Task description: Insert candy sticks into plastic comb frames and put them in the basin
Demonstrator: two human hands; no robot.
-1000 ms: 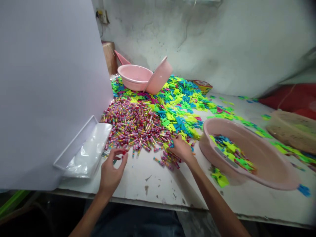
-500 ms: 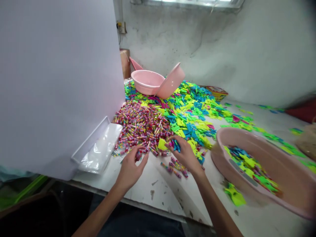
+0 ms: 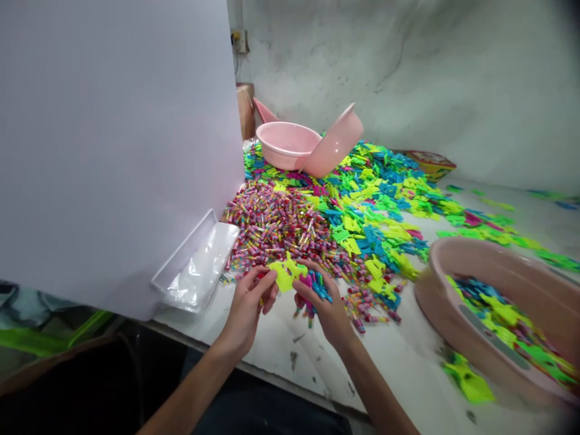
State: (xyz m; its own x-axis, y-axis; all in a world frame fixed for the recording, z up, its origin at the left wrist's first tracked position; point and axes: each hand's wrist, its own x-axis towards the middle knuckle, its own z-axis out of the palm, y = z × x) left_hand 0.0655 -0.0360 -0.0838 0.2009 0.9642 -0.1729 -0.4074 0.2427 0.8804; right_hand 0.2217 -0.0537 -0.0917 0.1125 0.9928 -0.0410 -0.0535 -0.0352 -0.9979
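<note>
My left hand (image 3: 248, 302) and my right hand (image 3: 324, 305) meet above the near edge of the white table (image 3: 408, 362). Together they pinch a yellow-green plastic toy piece (image 3: 285, 275). My right hand also grips a small bunch of blue and pink plastic pieces (image 3: 315, 285). Just behind my hands lies a heap of small multicoloured candy tubes (image 3: 276, 226). Beyond it spreads a big pile of green, blue, yellow and pink plastic pieces (image 3: 380, 205).
A pink basin (image 3: 435, 284) with plastic pieces stands at the right. Two more pink basins (image 3: 290, 142) sit at the back, one tipped on edge. A clear tray with plastic bags (image 3: 199, 272) lies left, under a large white board (image 3: 113, 139).
My left hand moved right from the candy tubes to meet the right hand. The right hand lifted plastic pieces off the table. The view shifted left, so the near basin slid right.
</note>
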